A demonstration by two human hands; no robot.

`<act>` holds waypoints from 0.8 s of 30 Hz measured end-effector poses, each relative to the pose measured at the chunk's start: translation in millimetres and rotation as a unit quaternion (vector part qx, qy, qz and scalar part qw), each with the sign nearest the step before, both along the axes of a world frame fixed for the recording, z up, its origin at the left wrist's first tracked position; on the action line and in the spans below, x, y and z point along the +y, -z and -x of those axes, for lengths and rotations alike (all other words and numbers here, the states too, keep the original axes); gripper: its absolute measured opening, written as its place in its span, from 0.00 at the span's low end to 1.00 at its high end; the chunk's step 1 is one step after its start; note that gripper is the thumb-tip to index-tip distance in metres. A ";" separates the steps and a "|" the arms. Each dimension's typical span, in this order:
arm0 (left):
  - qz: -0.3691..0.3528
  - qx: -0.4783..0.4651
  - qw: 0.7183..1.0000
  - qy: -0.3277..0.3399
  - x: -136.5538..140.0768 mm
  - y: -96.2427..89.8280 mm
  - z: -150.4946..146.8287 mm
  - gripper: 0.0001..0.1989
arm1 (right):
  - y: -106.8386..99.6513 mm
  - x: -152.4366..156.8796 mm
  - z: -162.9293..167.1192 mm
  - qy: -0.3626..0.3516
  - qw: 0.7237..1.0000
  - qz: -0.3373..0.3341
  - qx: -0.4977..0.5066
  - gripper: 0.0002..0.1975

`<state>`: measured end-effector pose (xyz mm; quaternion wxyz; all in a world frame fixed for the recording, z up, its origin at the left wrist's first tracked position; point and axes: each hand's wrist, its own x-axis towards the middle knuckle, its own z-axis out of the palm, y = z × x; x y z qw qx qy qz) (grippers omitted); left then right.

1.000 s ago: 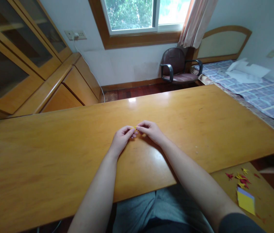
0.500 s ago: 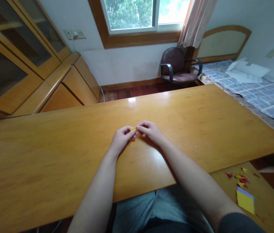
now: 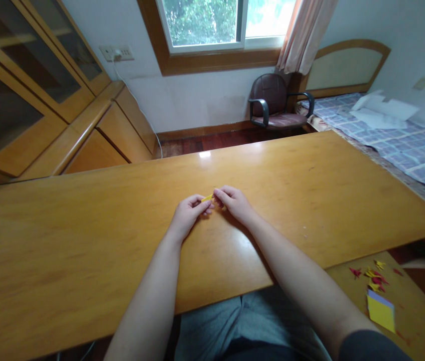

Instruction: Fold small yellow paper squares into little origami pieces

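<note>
A small folded piece of yellow paper (image 3: 206, 198) is held just above the wooden table (image 3: 95, 240). My left hand (image 3: 192, 208) pinches its left end between thumb and fingers. My right hand (image 3: 232, 201) is closed at the paper's right end, thumb against the fingers, which cover that end. The exact folds are too small to make out.
On a lower surface at the right lie several small red and yellow folded paper figures (image 3: 376, 278) and a stack of yellow paper sheets (image 3: 381, 311). Past the table stand an armchair (image 3: 272, 100), a bed (image 3: 396, 135) and a wooden cabinet (image 3: 80, 135).
My right thumb and fingers have shifted slightly to the right along the paper, and a little more of the yellow strip shows. My left hand has hardly moved.
</note>
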<state>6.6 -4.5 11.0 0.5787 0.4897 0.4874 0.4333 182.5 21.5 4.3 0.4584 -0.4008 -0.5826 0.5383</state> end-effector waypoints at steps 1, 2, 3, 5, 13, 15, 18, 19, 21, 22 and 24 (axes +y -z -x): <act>0.000 -0.004 1.000 -0.003 0.2 -0.1 0.3 0.17 | -0.4 -0.4 -0.1 -0.001 1.000 0.003 0.009 0.21; -0.001 -0.008 1.000 -0.007 0.3 -0.1 0.6 0.17 | -1.0 -1.1 -0.2 -0.003 1.000 0.008 0.016 0.20; -0.002 -0.011 1.000 -0.009 0.3 -0.1 0.7 0.17 | -1.8 -1.9 -0.4 -0.005 1.000 0.013 0.020 0.19; -0.005 -0.013 1.000 -0.010 0.3 0.0 0.8 0.16 | -3.1 -3.4 -0.7 -0.011 1.000 0.023 0.017 0.17; 0.004 -0.012 1.000 -0.004 0.8 -0.6 -0.4 0.14 | -2.3 -2.8 -0.6 -0.016 1.000 0.023 0.011 0.14; 0.004 -0.010 1.000 -0.003 0.6 -0.8 -1.0 0.14 | -2.1 -2.7 -0.3 -0.011 1.000 0.022 0.011 0.14; 0.003 -0.005 1.000 0.003 0.1 -1.1 -1.7 0.14 | -2.1 -3.0 0.3 -0.005 1.000 0.020 0.011 0.13; 0.003 -0.004 1.000 0.005 -0.1 -1.1 -1.7 0.14 | -2.2 -3.1 0.4 -0.004 1.000 0.020 0.011 0.12; 0.005 -0.004 1.000 0.010 -0.4 -1.0 -1.5 0.14 | -2.3 -3.3 0.5 -0.005 1.000 0.022 0.011 0.12; 0.005 -0.003 1.000 0.013 -0.4 -0.8 -1.2 0.15 | -2.3 -3.4 0.6 -0.005 1.000 0.023 0.012 0.12; 0.002 0.005 1.000 0.023 -0.4 0.1 -0.6 0.15 | -2.3 -3.5 0.6 -0.005 1.000 0.026 0.015 0.12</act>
